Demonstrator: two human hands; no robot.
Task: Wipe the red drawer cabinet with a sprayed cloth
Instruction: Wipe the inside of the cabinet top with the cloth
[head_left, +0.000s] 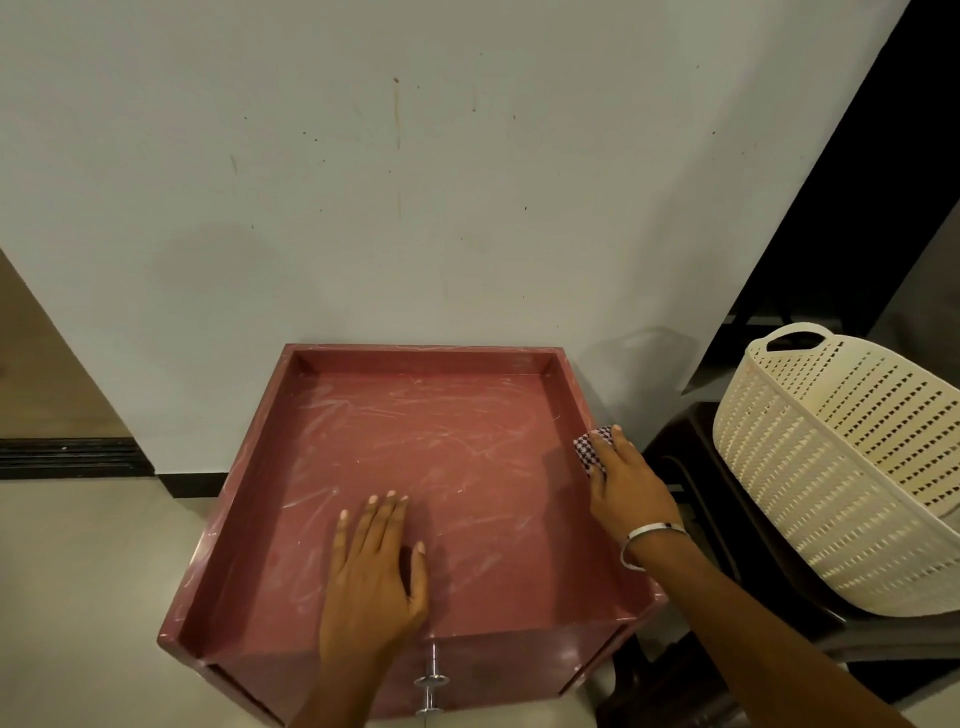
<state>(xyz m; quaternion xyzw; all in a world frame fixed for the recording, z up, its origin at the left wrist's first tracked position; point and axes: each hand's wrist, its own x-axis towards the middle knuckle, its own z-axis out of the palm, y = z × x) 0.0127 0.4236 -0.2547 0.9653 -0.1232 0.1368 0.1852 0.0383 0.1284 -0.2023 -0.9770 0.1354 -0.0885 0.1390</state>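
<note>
The red drawer cabinet (415, 467) stood on the floor against the pale wall (415, 182), seen from above, so that its recessed top, walled by a raised rim, filled the middle of the view. Whitish smears and streaks lay over most of that top, thickest toward the far and left parts.

The left hand (374, 582) lay flat on the near middle of the top, fingers straight and together, thumb spread, holding nothing; it looked to be steadying the cabinet. The right hand (623, 483) was at the right rim, about halfway along its length, its fingers laid over a small checked cloth (589, 447) and pressing it against the rim's edge. Whether the thumb curled under the cloth could not be told. A bangle (649, 532) sat on that wrist.

The relation that mattered was this: the cloth lay at the right edge, and the rim there ran from near to far, so a stroke along it would go straight away from or toward the person. The smeared floor of the top lay to the left of the cloth, between the two hands. The right hand was the nearer to all of it, and the left hand rested on ground yet to be wiped, so it would probably need to shift.

A metal drawer knob (431, 678) showed on the near front. To the right, a cream perforated basket (852, 467) rested on a dark stool (691, 467), just beside the cabinet.
</note>
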